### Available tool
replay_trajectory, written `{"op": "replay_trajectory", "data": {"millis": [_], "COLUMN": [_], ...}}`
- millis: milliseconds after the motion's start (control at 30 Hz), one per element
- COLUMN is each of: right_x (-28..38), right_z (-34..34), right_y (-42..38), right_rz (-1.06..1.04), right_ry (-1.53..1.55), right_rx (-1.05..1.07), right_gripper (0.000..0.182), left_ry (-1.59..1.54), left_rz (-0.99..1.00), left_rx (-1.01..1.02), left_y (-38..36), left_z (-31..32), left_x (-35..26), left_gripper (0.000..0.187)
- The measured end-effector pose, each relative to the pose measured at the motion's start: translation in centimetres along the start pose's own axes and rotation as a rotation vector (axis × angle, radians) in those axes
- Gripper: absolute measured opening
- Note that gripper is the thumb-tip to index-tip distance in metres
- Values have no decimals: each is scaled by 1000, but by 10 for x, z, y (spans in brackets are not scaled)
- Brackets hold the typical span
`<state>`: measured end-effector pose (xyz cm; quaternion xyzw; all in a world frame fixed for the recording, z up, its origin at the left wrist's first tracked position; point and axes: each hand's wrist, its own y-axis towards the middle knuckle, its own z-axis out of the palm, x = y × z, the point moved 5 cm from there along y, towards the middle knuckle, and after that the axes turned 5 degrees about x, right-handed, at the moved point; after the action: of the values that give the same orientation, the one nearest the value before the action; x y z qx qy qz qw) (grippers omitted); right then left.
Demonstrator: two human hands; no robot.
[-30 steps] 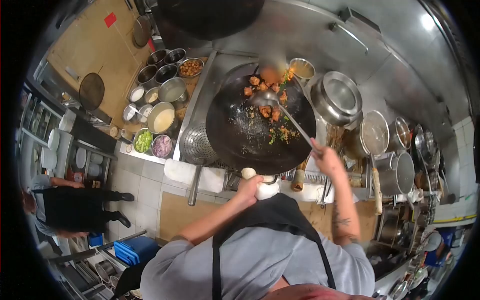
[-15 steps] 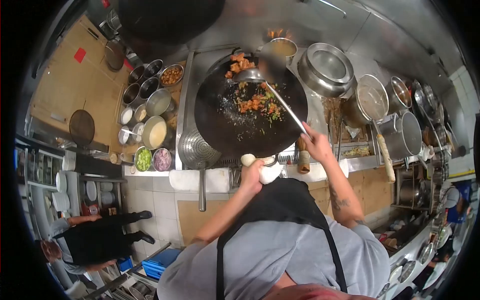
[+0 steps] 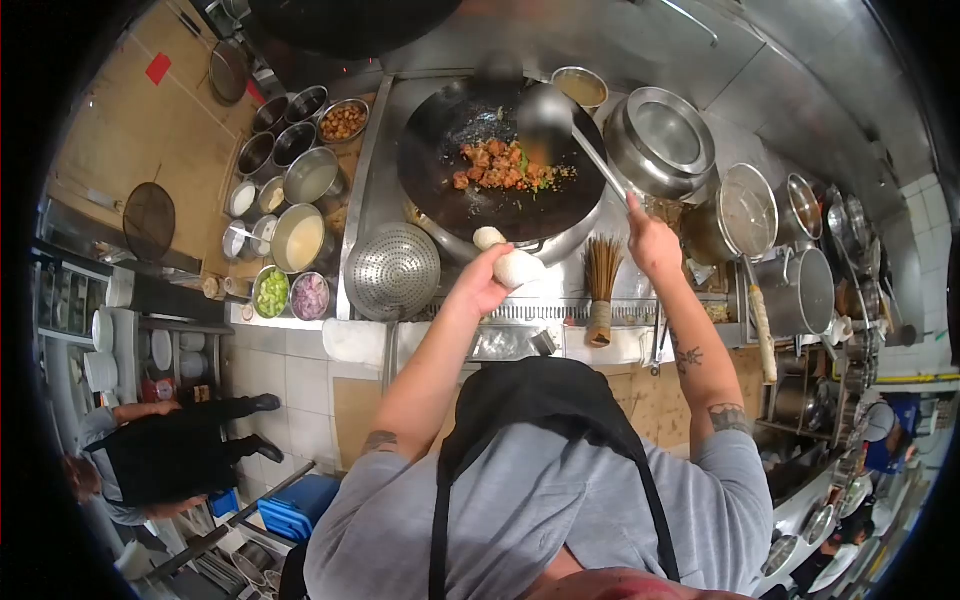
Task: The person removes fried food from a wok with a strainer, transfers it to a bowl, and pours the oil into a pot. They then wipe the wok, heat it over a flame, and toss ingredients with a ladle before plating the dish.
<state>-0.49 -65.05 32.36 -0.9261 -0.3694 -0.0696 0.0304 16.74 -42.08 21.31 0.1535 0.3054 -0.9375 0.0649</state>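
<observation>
Ladle [image 3: 590,148] slanting forward-left over wok [image 3: 440,200], right fingers [image 3: 640,214] gripping its handle [image 3: 610,173], left fingers [image 3: 493,258] clasping cloth [image 3: 519,268].

A grey short-sleeved shirt [image 3: 525,490] shows beneath a black apron [image 3: 545,400], tattoos [image 3: 690,356] marking both arms [image 3: 437,355].

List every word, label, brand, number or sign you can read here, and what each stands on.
No readable text anywhere in view.
Red square on the tan panel: no lettering can be made out.
Wok and ladle: no markings legible; the ladle's bowl is blurred.
Items on the far-right shelves: too small to read.
</observation>
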Motion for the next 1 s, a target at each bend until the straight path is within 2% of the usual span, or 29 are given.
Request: {"op": "replay_trajectory", "data": {"millis": [133,267,367,400,467,500,533,600,633,667,733,767,800,833,900,967,1000], "right_x": [-3,-6,-14,-22,-11,-36,-54,-55,-38,-32,-28,2,8,6,-12,-19,-32], "right_z": [13,16,14,-4,-91,-100,-104,-94,-100,-83,-20,-18,14,35,22,-44,-54], "right_y": [-16,-24,-34,-49,-84,-93,-102,-101,-86,-67,-40,-41,-44,-46,-54,-63,-63], "right_rz": [-5,116,12,-82,42,-92,-31,32,79,-48,-99,82,9,-8,-204,-7,-36], "right_ry": [-26,79,350,460,334,338,475,639,525,344,428,275,239,339,523,416,477], "right_rx": [32,53,1,11,406,457,603,650,695,617,321,372,212,176,33,390,464], "right_gripper": [43,39,36,36,38,36,30,26,26,30,34,39,39,39,38,32,29], "left_ry": [45,19,113,126,46,7,16,9,1,37,96,78,62,45,55,145,112], "left_rz": [-21,-110,-122,-101,-4,87,97,93,31,13,-9,17,38,57,44,180,111], "left_rx": [-64,16,-59,-106,-149,-170,-147,-140,-171,-137,-26,-26,-30,-34,-30,-71,-144], "left_y": [6,13,30,18,-16,-33,-29,-37,-30,-16,-11,-7,-5,-10,-55,-82,-91], "left_z": [1,11,-3,-2,-4,2,10,6,16,24,35,26,5,-10,-17,-8,3], "left_x": [-10,-14,-3,2,29,36,33,43,33,19,7,12,26,41,69,82,78], "left_gripper": [25,26,26,25,24,23,23,23,22,23,24,24,25,26,33,30,27]}}
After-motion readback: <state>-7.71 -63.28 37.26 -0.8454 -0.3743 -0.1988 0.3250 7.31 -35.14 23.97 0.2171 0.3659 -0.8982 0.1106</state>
